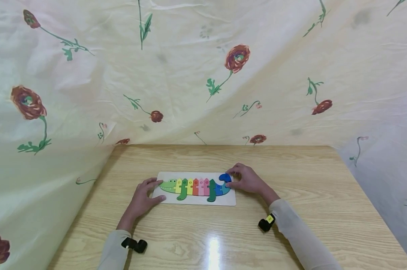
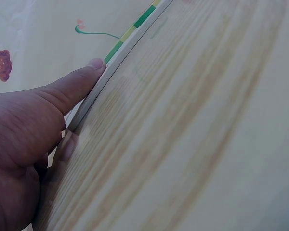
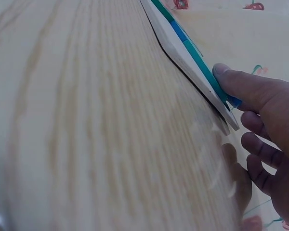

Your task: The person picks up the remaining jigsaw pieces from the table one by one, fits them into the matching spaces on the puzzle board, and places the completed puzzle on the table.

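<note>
A crocodile puzzle of bright interlocking pieces [image 1: 195, 187] lies on a white board [image 1: 190, 175], its light green head at the left and blue tail at the right. My left hand [image 1: 144, 198] rests at the board's left end. Its index fingertip touches near the head, and its straight thumb lies on the board by the lower edge, also seen in the left wrist view. At the right end, my right hand [image 1: 249, 180] pinches the dark blue tail piece [image 1: 225, 177] between thumb and index finger. The right wrist view shows the thumb [image 3: 241, 83] against the blue-green rim, other fingers loosely bent.
The board sits on a light wood-grain table [image 1: 190, 232]. A cream cloth printed with red flowers [image 1: 176, 75] hangs behind the table and along its left side. Black wrist cameras are strapped over both pale sleeves [image 1: 298, 234].
</note>
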### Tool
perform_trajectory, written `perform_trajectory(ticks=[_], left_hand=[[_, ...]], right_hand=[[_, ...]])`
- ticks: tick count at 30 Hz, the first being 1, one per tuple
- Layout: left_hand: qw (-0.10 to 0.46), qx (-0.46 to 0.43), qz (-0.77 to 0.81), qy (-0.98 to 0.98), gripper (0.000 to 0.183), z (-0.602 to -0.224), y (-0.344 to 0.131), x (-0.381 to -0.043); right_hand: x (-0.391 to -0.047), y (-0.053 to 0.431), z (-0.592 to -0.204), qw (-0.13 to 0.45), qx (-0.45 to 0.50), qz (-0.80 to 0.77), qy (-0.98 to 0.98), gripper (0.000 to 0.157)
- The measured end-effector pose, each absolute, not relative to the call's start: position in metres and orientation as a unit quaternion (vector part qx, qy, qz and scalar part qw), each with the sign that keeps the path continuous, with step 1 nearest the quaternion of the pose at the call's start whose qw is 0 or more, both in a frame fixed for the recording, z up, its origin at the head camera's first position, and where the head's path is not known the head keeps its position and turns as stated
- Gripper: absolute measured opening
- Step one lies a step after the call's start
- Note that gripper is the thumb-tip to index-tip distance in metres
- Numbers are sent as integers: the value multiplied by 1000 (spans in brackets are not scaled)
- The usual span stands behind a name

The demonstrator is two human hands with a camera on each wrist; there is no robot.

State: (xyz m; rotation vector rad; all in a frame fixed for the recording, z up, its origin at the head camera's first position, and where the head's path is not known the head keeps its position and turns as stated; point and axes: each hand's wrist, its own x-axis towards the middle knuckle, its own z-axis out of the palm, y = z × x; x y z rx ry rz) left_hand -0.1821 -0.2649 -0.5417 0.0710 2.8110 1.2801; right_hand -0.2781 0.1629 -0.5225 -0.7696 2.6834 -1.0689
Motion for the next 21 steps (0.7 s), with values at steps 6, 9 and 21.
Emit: perform_trajectory(ticks=[6,9,21], left_hand=[[25,26,410,911,69,-541,-265,-183],[25,25,411,911,69,-541,-265,-182],[31,27,417,908,69,-540,-264,-183]], right_hand=[[-278,164,-523,74,-256,-357,895,50],[-278,165,-522,70,-254,-358,896,53],[-267,183,-508,23,-244,-363,899,47]])
